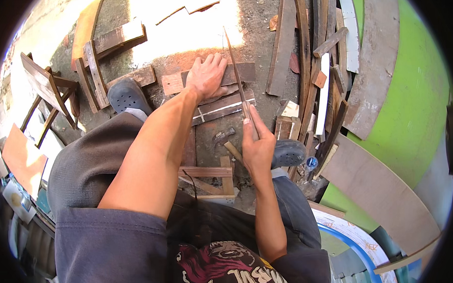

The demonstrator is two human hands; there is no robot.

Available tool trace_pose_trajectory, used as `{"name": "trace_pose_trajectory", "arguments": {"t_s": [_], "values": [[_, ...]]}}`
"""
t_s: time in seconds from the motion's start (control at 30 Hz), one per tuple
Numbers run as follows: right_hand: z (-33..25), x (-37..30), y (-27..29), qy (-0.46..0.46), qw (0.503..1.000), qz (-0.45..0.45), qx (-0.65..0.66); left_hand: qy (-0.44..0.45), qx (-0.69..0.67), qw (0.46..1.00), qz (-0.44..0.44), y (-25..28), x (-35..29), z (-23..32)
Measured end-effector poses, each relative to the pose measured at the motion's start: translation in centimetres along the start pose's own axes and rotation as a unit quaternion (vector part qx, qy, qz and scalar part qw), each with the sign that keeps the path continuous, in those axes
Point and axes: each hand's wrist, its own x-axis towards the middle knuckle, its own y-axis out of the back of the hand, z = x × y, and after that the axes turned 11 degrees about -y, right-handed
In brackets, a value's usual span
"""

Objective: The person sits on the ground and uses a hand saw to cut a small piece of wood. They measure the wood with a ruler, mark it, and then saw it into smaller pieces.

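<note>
My right hand [258, 145] is closed around the handle of a handsaw [237, 76], seen nearly edge-on with its thin blade pointing away from me. The blade crosses a dark wooden board [245, 72] near its right part. My left hand [208, 78] bears down on this board left of the blade, with its fingers over the top and the thumb by the near edge. Just nearer lies another dark plank [218, 111] with white stripes. A claw hammer [225, 138] rests on the ground below it, left of my right hand.
Beside my feet are a wooden frame piece [207, 172] and a small wood block [287, 127]. Long planks [306, 54] are piled at the right, next to a green panel [409, 85]. At the left stand a small wooden stool [47, 85] and scrap boards [118, 38].
</note>
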Motion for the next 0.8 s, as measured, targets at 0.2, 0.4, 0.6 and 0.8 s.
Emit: {"name": "trace_pose_trajectory", "arguments": {"t_s": [0.2,0.4,0.6,0.8], "values": [[3.7,-7.4,3.8,0.082,0.996,0.018,-0.018,0.006,0.021,1.000,0.018,-0.5,0.2,-0.2],[-0.1,-1.2,0.9,-0.049,0.999,-0.008,0.001,0.011,0.003,1.000,0.011,0.1,0.1,0.1],[1.4,-10.1,5.1,0.015,1.000,0.011,0.009,0.002,0.009,1.000,0.021,-0.2,0.1,0.2],[0.5,0.0,1.2,0.079,0.997,0.021,0.011,-0.002,0.009,0.999,0.042,-0.1,0.2,0.4]]}}
